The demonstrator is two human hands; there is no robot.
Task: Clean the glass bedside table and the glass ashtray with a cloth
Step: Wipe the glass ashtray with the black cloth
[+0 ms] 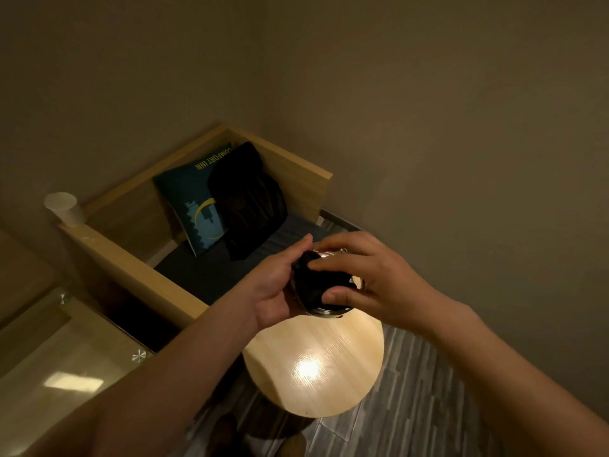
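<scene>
Head view: both hands meet in the air above the far edge of a round wooden table (316, 367). The left hand (280, 285) cups the glass ashtray (329, 310) from its left side, fingers wrapped around the rim, thumb pointing up and away. The right hand (365, 282) presses a dark cloth (316, 282) into the ashtray's bowl, thumb on the near side of the cloth, fingers spread over the far side. Only a thin arc of the ashtray's shiny rim shows, below the cloth and at the top right by the fingertips; the rest is hidden.

The ashtray is held clear of the round table, whose top is bare and carries a bright light reflection. To the left, the glass table (66, 357) lies low in the frame, its near corner with metal fittings just beside the left forearm. Behind the hands a wooden bench (138, 268) with a dark seat holds a teal cushion (194, 209) and a black bag (247, 199). A white paper cup (64, 209) stands at the bench's left corner. The wall on the right stands near the right arm; grey plank floor (412, 407) lies open between them.
</scene>
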